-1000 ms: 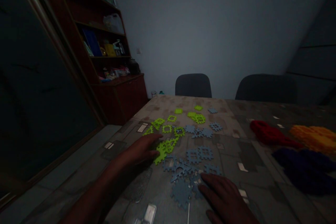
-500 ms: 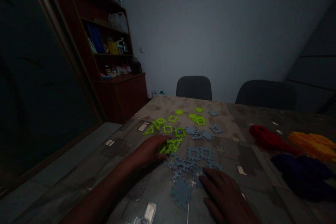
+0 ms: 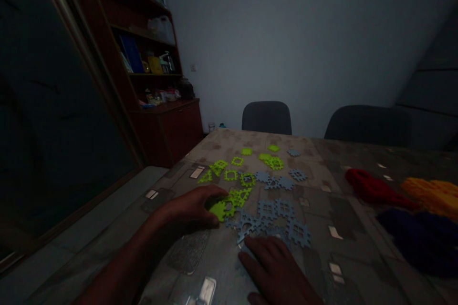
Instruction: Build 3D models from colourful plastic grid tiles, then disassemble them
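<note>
My left hand (image 3: 195,205) rests at the edge of the green pile, thumb and fingers apart around a solid green notched tile (image 3: 217,210). Behind that tile, more green interlocking pieces (image 3: 239,197) overlap, some triangular, some with cut-out middles. My right hand (image 3: 277,267) lies palm down with fingers stretched over a grey-blue notched tile (image 3: 244,263), mostly hidden beneath it. Just past its fingertips is a heap of grey-blue pieces (image 3: 250,225), and a window-shaped grey-blue tile (image 3: 298,232) lies at the heap's right.
Loose green frames (image 3: 231,175) and grey-blue tiles (image 3: 286,182) spread farther back on the patterned tablecloth (image 3: 324,209). At right lie red (image 3: 375,188), orange (image 3: 432,193) and dark blue (image 3: 418,240) bundles. Two chairs (image 3: 266,117) stand behind the table; a shelf cabinet (image 3: 168,128) is at left.
My right hand has moved left over the lower grey-blue tile, uncovering the window-shaped tile at right. My left hand has drawn back slightly left, and a solid green tile now shows beside it.
</note>
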The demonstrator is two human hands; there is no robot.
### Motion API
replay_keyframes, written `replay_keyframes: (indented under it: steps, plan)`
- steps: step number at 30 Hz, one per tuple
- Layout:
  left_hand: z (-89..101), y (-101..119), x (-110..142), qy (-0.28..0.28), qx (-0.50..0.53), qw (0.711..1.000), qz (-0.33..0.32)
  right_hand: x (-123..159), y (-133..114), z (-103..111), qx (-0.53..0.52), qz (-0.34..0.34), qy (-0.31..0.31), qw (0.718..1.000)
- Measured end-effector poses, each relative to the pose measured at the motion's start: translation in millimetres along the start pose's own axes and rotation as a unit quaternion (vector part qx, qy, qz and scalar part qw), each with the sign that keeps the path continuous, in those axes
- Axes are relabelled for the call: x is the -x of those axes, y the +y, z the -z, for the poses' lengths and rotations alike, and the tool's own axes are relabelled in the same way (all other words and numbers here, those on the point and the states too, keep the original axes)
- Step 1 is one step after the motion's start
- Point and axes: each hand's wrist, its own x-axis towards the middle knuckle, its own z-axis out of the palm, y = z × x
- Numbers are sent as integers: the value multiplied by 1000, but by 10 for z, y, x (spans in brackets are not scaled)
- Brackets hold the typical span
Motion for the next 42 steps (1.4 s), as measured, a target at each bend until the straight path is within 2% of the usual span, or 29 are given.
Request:
replay_keyframes:
  steps: [2, 5, 8, 11, 14, 18, 22, 26, 28, 32, 36, 40, 42]
  plan:
    - [79, -25, 13, 19, -2, 1000, 5, -6, 10, 43, 4, -14, 10, 1000]
    - [208, -105, 47, 55, -19, 998, 31, -84, -37, 242, -11, -51, 3, 999]
    - [241, -176, 93, 31, -42, 997, 58, -250, -113, 495, -53, -105, 1, 993]
    - [163, -185, 110, 8, -72, 995, 71, -435, -141, 643, -83, -127, 27, 988]
    - [72, -153, 83, 9, -102, 992, 69, -601, -123, 637, -108, -115, 47, 986]
    - [46, -131, 41, 1, -112, 992, 54, -816, -111, 490, -122, -49, 77, 988]
    - [80, -152, 38, 5, -94, 995, 33, -993, -143, 370, -87, -25, 65, 994]
    - [78, -185, 13, 49, -85, 995, 31, -1016, -144, 387, -91, -13, 47, 995]
    - [70, -197, -6, 62, -82, 994, 35, -985, -78, 437, -108, -18, 49, 993]
    - [87, -153, 5, 73, -79, 993, 45, -938, 187, 542, -80, -84, 34, 993]
    - [58, 43, 75, 27, -69, 997, 36, -914, 419, 596, -56, -118, 21, 991]
    - [-112, 269, 121, -62, -92, 993, 30, -861, 581, 621, -40, -151, 27, 987]
    - [-204, 343, 121, -77, -131, 988, 31, -840, 684, 630, -31, -174, 34, 984]
